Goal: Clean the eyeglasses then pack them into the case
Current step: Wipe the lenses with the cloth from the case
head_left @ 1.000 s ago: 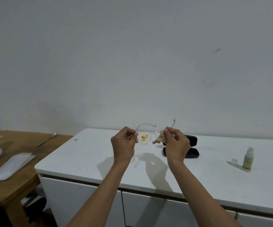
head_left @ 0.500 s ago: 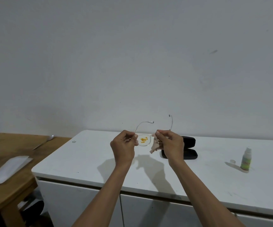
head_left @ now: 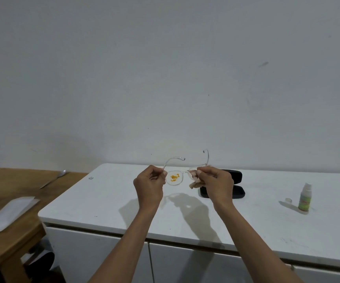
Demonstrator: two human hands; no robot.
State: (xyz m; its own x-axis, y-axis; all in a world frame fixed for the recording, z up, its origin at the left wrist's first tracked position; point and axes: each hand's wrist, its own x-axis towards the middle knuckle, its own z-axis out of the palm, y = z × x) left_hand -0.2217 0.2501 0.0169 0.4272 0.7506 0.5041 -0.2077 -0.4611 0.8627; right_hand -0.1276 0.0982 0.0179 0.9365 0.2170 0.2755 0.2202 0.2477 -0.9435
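Note:
I hold clear-framed eyeglasses [head_left: 174, 177] up above the white cabinet top, temples pointing away from me. My left hand [head_left: 149, 184] pinches the left end of the frame. The left lens carries a yellow-orange smear. My right hand [head_left: 216, 183] grips a small beige cloth [head_left: 194, 181] pressed around the right lens, which is hidden by cloth and fingers. Behind my right hand the black eyeglass case [head_left: 229, 192] lies open on the cabinet.
A small green-labelled spray bottle [head_left: 305, 199] stands at the right on the white cabinet top [head_left: 108, 201], its clear cap [head_left: 288, 200] beside it. A wooden table [head_left: 20, 180] at the left holds white paper [head_left: 7, 211] and a spoon [head_left: 60, 174].
Both hands have stayed together with the glasses; the right temple swung more upright, and the cloth shifted a little on the right lens. The camera view moved slightly.

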